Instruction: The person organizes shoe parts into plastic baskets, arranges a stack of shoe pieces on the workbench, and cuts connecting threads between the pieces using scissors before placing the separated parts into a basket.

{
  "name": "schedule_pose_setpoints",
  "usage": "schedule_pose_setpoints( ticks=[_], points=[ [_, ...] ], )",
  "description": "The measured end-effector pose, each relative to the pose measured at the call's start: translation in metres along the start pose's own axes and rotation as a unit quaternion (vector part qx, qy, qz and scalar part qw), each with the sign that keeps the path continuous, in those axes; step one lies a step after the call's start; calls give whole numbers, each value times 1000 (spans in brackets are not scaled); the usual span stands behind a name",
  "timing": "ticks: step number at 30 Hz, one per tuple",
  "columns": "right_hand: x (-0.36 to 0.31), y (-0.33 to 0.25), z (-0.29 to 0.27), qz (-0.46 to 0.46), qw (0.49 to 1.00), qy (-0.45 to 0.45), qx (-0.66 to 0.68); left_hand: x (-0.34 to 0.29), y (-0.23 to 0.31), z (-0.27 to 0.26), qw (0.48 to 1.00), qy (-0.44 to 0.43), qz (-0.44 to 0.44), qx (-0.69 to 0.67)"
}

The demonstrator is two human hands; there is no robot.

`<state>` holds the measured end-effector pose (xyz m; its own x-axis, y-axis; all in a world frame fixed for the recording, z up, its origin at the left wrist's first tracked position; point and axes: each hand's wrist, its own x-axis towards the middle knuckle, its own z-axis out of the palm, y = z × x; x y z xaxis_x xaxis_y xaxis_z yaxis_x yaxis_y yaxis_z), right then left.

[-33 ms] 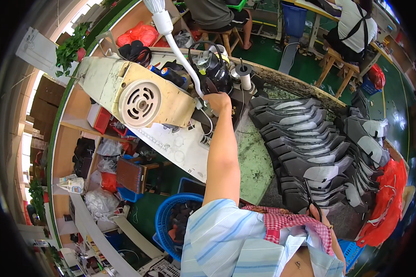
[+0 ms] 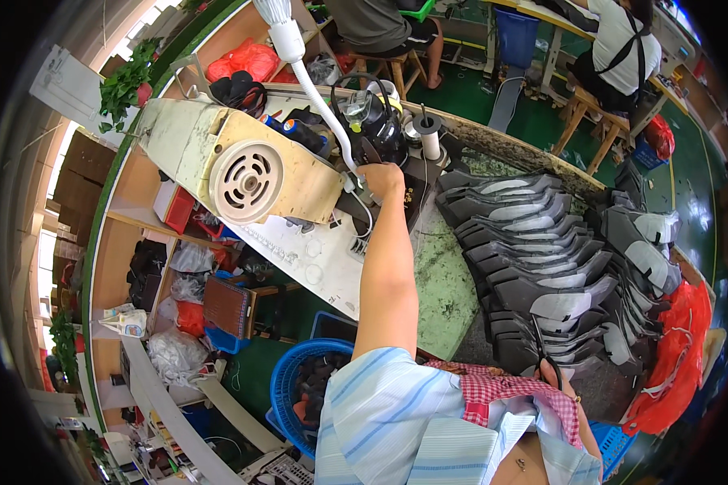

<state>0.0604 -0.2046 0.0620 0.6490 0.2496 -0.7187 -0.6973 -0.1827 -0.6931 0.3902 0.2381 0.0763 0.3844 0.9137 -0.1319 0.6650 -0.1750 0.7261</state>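
Observation:
My left arm stretches forward over the sewing machine's bed. My left hand (image 2: 383, 179) is closed beside the foot of the white flexible lamp neck (image 2: 325, 105), and a small dark brown flat piece (image 2: 370, 151) sticks up from its fingers; the fingertips are hidden. Behind it stands the black end of the cream sewing machine (image 2: 295, 166), with its round vented wheel cover. At the lower right, my right hand (image 2: 550, 374) is closed round the black handles of scissors (image 2: 539, 335), blades pointing away from me. The scissors lie against rows of overlapping dark grey cut pieces (image 2: 534, 242) with pale grey patches.
Thread spools (image 2: 429, 133) stand behind the machine. A red plastic bag (image 2: 679, 356) hangs at the table's right end. On the floor, a blue basket (image 2: 287, 380) holds dark scraps. Shelves with bags line the left. Two people sit on wooden stools (image 2: 594, 113) beyond the table.

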Motion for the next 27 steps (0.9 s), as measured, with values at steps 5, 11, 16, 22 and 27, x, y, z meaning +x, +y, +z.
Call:
schedule_pose_setpoints(
  ticks=[5,11,16,22,27],
  points=[
    [-12,-29,15,-17,998,38,-51,18,-12,11,999,-18,-26,3],
    [7,9,-6,4,998,-8,-62,-4,3,-5,998,-26,-45,-38],
    [4,-1,0,-15,999,-5,-42,7,-16,8,1000,23,-17,-11],
    [-16,-28,8,-51,997,6,-49,22,-32,28,998,39,-32,-29],
    [-29,-26,6,-38,999,3,-26,24,-28,28,998,33,-48,-32]
  ],
)
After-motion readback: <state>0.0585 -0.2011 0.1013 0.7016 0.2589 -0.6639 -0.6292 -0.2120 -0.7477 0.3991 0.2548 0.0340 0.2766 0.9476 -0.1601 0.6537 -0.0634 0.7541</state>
